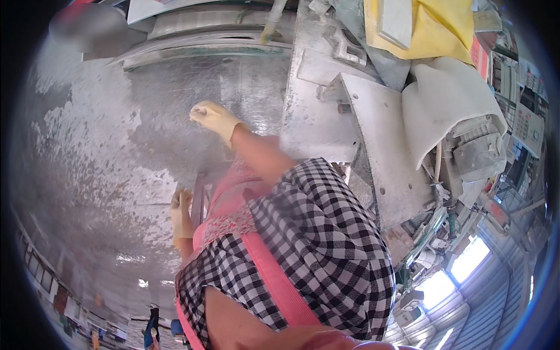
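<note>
Wet grey surface (128,151) spreads behind right hand (213,118) and left hand (182,214). Holed metal panel (379,146) is picture-right of right hand, yellow cloth (444,26) up beyond it. Both hands gloved, fingers loosely curled; can't tell if either grips anything or touches the surface.

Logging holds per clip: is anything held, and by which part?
Cannot be told: the left hand and right hand are curled, with nothing visibly held.
</note>
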`<state>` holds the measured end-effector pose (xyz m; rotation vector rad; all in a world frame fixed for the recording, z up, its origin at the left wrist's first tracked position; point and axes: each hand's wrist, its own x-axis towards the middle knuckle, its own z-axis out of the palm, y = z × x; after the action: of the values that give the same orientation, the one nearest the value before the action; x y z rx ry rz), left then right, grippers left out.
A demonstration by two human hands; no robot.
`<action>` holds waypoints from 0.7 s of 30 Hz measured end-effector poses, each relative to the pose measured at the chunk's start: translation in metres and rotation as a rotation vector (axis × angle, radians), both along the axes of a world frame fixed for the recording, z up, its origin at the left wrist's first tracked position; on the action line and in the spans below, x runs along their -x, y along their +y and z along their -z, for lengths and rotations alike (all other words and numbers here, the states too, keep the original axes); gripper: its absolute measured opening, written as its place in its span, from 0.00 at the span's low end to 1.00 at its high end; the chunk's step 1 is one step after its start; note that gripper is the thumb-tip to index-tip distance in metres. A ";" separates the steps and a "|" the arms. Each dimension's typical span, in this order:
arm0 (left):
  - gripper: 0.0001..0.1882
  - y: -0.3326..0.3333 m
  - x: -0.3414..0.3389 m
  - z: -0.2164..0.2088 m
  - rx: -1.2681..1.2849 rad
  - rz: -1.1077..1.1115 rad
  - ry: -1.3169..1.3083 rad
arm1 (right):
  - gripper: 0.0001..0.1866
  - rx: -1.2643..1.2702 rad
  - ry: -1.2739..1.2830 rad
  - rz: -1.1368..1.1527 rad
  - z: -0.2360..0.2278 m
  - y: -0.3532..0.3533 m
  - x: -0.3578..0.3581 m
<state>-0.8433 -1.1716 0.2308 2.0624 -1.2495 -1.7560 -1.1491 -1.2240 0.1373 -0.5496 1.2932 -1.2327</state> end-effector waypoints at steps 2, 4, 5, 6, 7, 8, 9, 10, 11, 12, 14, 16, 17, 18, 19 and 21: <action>0.25 0.006 -0.005 0.008 0.064 0.045 0.003 | 0.17 0.010 0.037 -0.035 -0.001 0.002 0.001; 0.25 0.011 -0.023 0.019 0.240 0.246 0.050 | 0.18 0.020 0.133 -0.113 -0.003 0.000 0.005; 0.25 0.011 -0.033 0.027 0.142 0.111 0.031 | 0.20 -0.004 0.094 -0.101 -0.005 0.000 0.008; 0.24 0.008 -0.044 0.037 0.081 0.012 0.034 | 0.21 0.047 0.174 -0.015 -0.007 0.001 0.011; 0.24 0.008 -0.056 0.048 0.010 -0.095 0.020 | 0.22 0.053 0.252 0.021 -0.010 -0.001 0.020; 0.23 0.009 -0.066 0.056 0.006 -0.097 0.017 | 0.22 -0.001 0.324 0.043 -0.013 -0.002 0.026; 0.22 0.011 -0.077 0.064 -0.008 -0.102 -0.005 | 0.23 0.046 0.320 0.063 -0.017 0.000 0.037; 0.22 0.010 -0.085 0.071 -0.018 -0.106 -0.042 | 0.23 0.111 0.315 0.083 -0.021 0.000 0.051; 0.21 0.012 -0.091 0.076 -0.021 -0.111 -0.014 | 0.22 0.058 0.410 0.118 -0.026 0.002 0.060; 0.20 0.013 -0.096 0.081 -0.021 -0.119 -0.002 | 0.21 0.080 0.506 0.169 -0.032 0.004 0.071; 0.19 0.014 -0.099 0.086 -0.019 -0.133 0.030 | 0.16 0.158 0.820 0.353 -0.044 0.009 0.087; 0.18 0.014 -0.096 0.088 -0.026 -0.147 0.091 | 0.12 0.098 1.137 0.563 -0.056 0.016 0.108; 0.18 0.011 -0.094 0.087 -0.007 -0.128 0.080 | 0.12 0.054 1.294 0.594 -0.061 0.022 0.119; 0.18 0.010 -0.093 0.088 0.002 -0.119 0.097 | 0.12 0.017 1.446 0.616 -0.065 0.029 0.130; 0.18 0.007 -0.092 0.088 0.029 -0.109 0.111 | 0.11 0.029 1.614 0.623 -0.068 0.034 0.140; 0.17 0.002 -0.092 0.092 0.011 -0.159 0.166 | 0.10 0.040 1.904 0.624 -0.069 0.041 0.154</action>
<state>-0.7516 -1.1695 0.1386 1.9064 -1.0167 -1.8008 -1.3035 -1.1827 0.2066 -1.5913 3.1698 -1.0009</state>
